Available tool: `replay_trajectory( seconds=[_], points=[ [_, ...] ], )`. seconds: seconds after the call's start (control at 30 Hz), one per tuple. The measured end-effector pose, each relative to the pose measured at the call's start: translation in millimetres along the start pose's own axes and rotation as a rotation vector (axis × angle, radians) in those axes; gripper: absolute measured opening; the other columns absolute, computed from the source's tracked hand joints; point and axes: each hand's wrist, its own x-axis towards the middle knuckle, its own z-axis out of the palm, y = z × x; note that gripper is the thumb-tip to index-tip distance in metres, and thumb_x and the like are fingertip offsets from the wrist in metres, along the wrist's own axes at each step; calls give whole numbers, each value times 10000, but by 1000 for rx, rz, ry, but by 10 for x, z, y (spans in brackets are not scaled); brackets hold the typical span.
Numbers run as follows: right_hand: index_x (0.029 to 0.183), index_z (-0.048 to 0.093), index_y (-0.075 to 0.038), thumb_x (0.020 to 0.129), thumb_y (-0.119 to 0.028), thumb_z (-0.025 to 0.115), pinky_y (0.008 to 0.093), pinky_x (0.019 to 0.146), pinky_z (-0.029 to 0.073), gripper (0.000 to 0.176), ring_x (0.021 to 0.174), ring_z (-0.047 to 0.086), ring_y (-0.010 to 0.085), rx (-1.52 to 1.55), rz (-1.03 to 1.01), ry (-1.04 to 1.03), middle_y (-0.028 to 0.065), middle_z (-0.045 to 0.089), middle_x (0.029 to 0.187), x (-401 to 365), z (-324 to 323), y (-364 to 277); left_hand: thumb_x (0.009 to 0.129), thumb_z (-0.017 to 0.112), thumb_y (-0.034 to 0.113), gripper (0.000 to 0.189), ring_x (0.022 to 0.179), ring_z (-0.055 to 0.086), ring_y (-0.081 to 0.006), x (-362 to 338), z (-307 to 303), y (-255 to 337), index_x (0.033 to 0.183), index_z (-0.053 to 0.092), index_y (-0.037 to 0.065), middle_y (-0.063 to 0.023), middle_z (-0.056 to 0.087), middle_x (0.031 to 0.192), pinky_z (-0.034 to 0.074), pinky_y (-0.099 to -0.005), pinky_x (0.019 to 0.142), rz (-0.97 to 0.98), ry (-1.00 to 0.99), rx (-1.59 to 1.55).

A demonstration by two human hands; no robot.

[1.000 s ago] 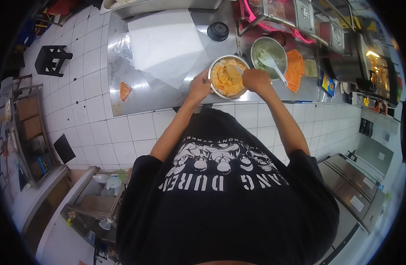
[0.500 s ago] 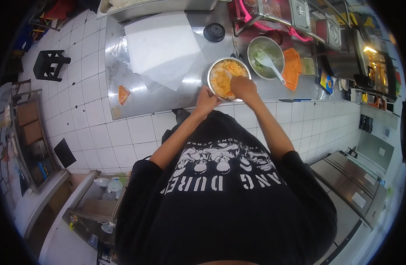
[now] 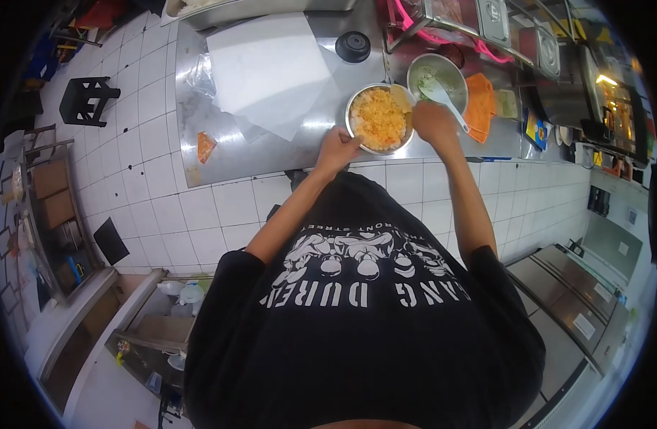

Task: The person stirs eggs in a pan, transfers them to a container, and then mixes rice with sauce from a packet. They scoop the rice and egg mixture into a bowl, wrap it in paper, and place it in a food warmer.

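A steel bowl (image 3: 347,112) full of orange-yellow rice (image 3: 378,119) sits at the counter's front edge. At its lower left rim is my left hand (image 3: 338,149), fingers closed on the edge. My right hand (image 3: 434,121) is at the bowl's right side, wrapped round the handle of a flat yellowish spatula (image 3: 400,98); its blade rests at the upper right of the rice. Just behind that hand stands a second steel bowl (image 3: 457,80) with green bits inside and a white spatula (image 3: 443,100) leaning out.
White paper sheets (image 3: 267,68) cover the counter's left part, near an orange scrap (image 3: 205,147). A black bowl-shaped item (image 3: 352,46) lies behind the rice. An orange cloth (image 3: 479,107) is at the right. A rack with lidded steel containers (image 3: 539,51) stands at the back right.
My right hand has moved right, from over the rice to the bowl's right side, bringing the spatula to the edge. More rice surface shows. My left hand stays on the rim.
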Motion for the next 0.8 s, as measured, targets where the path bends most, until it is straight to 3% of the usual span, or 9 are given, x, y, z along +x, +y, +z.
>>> replay_trajectory(
  seconds=[0.03, 0.17, 0.23, 0.33, 0.53, 0.57, 0.67, 0.77, 0.8],
  points=[
    [823, 673, 3, 785, -135, 535, 463, 694, 531, 198, 784, 682, 341, 4, 5, -1, 210, 677, 844, -27, 103, -90, 894, 616, 111, 259, 866, 641, -179, 23, -19, 48, 1060, 505, -54, -121, 615, 970, 570, -288, 762, 38, 60, -72],
    [788, 667, -9, 758, -113, 580, 431, 637, 535, 139, 743, 683, 323, -22, -171, 72, 185, 673, 794, -189, 333, -595, 910, 576, 71, 226, 878, 649, -196, 137, 46, -202, 1085, 485, -40, -138, 606, 1007, 575, -294, 777, 68, -57, -142],
    [780, 663, -5, 760, -113, 587, 421, 621, 538, 133, 735, 683, 319, 9, -178, 30, 187, 672, 786, -317, 189, -613, 911, 568, 60, 232, 903, 652, -208, 66, 109, -202, 1104, 488, -40, -144, 610, 1033, 569, -303, 800, 35, -92, -217],
    [899, 649, 15, 830, -130, 519, 442, 699, 536, 207, 811, 678, 344, 24, -92, -144, 208, 675, 847, -524, -247, -573, 914, 574, 72, 264, 955, 647, -223, -7, 108, -179, 1123, 490, -64, -151, 610, 1052, 557, -307, 828, 59, -120, -230],
    [931, 650, 13, 826, -144, 528, 458, 712, 530, 225, 852, 669, 363, -21, -90, -306, 220, 669, 906, -83, -2, -399, 910, 602, 119, 289, 973, 641, -219, -91, 133, -113, 1109, 498, -63, -151, 604, 1039, 551, -304, 832, -28, -139, -226],
    [931, 650, 13, 826, -144, 528, 458, 712, 530, 225, 852, 669, 363, -20, -87, -306, 220, 669, 906, -83, -55, -344, 910, 602, 119, 289, 973, 641, -219, -81, 132, -138, 1109, 498, -63, -151, 604, 1039, 551, -304, 832, -29, -141, -225],
    [884, 677, -2, 814, -141, 535, 458, 683, 536, 211, 795, 677, 369, 15, -54, -48, 208, 677, 849, -65, -294, -252, 893, 619, 107, 232, 930, 657, -222, -42, 130, -178, 1040, 522, -44, -126, 614, 979, 558, -291, 791, -52, -104, -277],
    [837, 681, -1, 802, -135, 543, 445, 657, 543, 195, 750, 682, 357, -24, -48, -10, 201, 679, 817, 98, 354, -336, 891, 623, 114, 248, 949, 651, -219, -121, 150, -141, 1057, 527, -44, -122, 619, 994, 551, -309, 813, -56, -113, -266],
    [829, 678, 1, 809, -136, 534, 430, 643, 549, 200, 742, 686, 342, -39, -103, -12, 204, 679, 823, -76, 203, -494, 893, 630, 131, 291, 961, 647, -219, -147, 165, -129, 1085, 518, -57, -129, 613, 1005, 549, -304, 823, -63, -120, -250]
  ],
)
